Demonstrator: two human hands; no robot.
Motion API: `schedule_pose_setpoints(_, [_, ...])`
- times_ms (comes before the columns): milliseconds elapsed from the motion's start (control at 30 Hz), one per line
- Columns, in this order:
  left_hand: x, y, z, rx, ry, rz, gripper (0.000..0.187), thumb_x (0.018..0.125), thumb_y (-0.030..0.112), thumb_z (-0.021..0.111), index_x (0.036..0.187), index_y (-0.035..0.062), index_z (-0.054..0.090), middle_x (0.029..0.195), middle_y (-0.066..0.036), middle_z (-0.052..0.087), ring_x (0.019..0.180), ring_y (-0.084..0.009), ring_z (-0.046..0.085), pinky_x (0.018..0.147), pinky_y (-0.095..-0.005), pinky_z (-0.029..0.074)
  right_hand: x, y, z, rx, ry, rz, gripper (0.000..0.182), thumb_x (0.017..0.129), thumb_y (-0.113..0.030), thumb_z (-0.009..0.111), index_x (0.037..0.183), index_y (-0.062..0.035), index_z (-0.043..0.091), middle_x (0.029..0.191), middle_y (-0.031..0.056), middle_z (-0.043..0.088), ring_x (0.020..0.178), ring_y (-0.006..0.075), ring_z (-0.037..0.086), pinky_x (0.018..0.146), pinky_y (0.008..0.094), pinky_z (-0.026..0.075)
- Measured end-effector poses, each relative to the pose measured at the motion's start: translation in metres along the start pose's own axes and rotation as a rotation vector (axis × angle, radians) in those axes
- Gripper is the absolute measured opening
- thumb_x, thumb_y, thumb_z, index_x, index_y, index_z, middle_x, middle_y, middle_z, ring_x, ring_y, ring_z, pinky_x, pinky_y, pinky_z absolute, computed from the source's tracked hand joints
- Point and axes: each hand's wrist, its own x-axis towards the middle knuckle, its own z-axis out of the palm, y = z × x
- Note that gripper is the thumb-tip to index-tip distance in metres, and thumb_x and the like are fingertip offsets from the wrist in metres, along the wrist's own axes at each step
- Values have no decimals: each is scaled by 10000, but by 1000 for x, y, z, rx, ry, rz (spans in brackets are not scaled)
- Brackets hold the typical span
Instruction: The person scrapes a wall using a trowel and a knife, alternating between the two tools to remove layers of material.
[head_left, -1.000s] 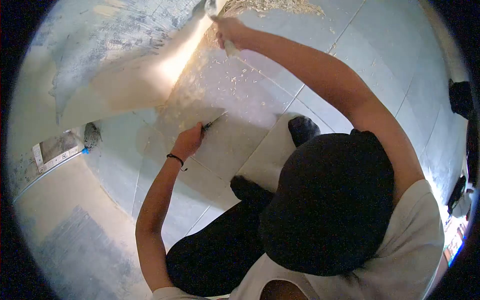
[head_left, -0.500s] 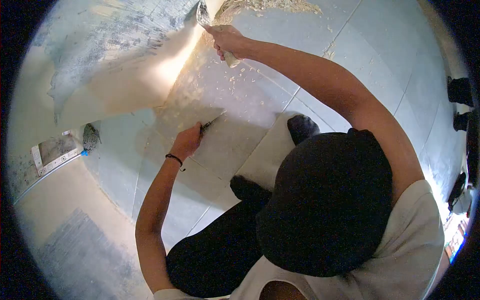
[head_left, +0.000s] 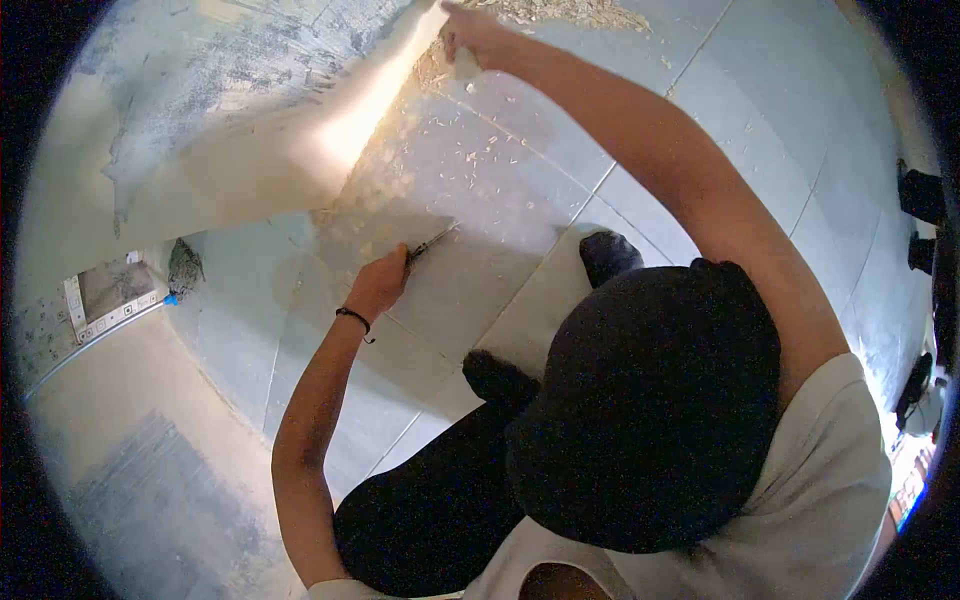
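Note:
At the top of the view, my right hand (head_left: pixel 482 38) is closed around the pale handle (head_left: pixel 466 66) of a scraper, close to the foot of the wall. The scraper's blade does not show now. Lower down, over the floor tiles, my left hand (head_left: pixel 379 284) grips a dark-handled tool (head_left: pixel 430 244) with a thin, light blade pointing up and right. Its exact kind cannot be told. Loose shavings (head_left: pixel 575 12) are heaped beyond my right hand, and smaller flakes (head_left: pixel 480 155) are scattered over the tiles between both hands.
A patchy, partly stripped wall (head_left: pixel 250 70) borders the floor at upper left. At far left is a framed recess (head_left: pixel 110 298), with a grey clump (head_left: pixel 185 266) beside it. My dark shoes (head_left: pixel 608 258) are on the tiles. Dark objects (head_left: pixel 922 195) line the right edge.
My right hand has moved up along the wall's foot, taking the scraper's blade out of sight. My left hand has barely shifted.

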Motion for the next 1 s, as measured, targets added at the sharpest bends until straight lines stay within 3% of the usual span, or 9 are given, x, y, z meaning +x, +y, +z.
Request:
schedule_pose_setpoints(167, [2,-4,12,-40,66,4,155,936,149,496,1020,40,424,872,-194,625,804,-396,630,663,-509,508,-21,14,-18,-668,-81,-285,374,970,-395,521,975,-21,534,588,102,502,471,212,509,436,401,464])
schedule_pose_setpoints(233, [4,-6,12,-62,36,-9,156,934,147,496,1019,39,424,863,-193,625,790,-398,629,657,-509,508,-45,32,1,-623,-26,-259,421,978,-421,500,959,-4,543,558,105,491,453,212,502,427,389,453])
schedule_pose_setpoints(300, [6,-10,12,-41,44,26,154,933,149,498,1013,38,428,853,-198,622,779,-404,627,657,-512,506,-78,23,36,-372,97,-42,427,976,-424,498,955,0,546,560,113,499,447,217,505,433,393,455])
schedule_pose_setpoints(400, [7,-10,8,-12,13,23,160,933,162,503,1008,37,437,840,-203,621,768,-410,625,659,-515,503,2,34,1,-489,73,-278,446,975,-431,498,958,12,546,568,112,512,429,216,499,421,394,444])
schedule_pose_setpoints(467, [6,-9,11,-18,37,17,168,935,176,506,1001,35,442,829,-203,621,767,-411,625,658,-516,501,64,27,-40,-516,-75,-289,462,974,-447,491,954,8,572,623,114,556,457,227,515,447,407,460])
schedule_pose_setpoints(533, [4,-13,21,-43,116,33,178,937,190,508,992,33,445,816,-202,621,769,-410,626,655,-517,500,73,1,-39,-356,-80,10,479,976,-455,477,940,1,621,744,146,639,530,283,576,517,450,505])
schedule_pose_setpoints(567, [4,-14,20,-53,119,32,177,938,192,508,992,35,446,819,-200,624,773,-408,627,656,-517,500,12,-17,-22,-484,13,22,409,973,-384,536,1007,19,595,666,130,591,509,278,568,484,434,502])
schedule_pose_setpoints(700, [7,-7,9,-61,82,27,173,939,201,510,992,47,450,803,-191,628,764,-400,632,647,-514,501,-59,16,10,-331,-11,-92,419,955,-453,558,971,-40,494,621,36,471,439,158,460,390,366,432])
schedule_pose_setpoints(1000, [8,-9,13,-4,48,7,185,941,203,515,1015,41,466,730,-171,625,702,-388,634,620,-496,508,-50,16,13,-382,32,-83,364,942,-390,602,999,-44,507,644,60,516,464,170,480,440,362,462])
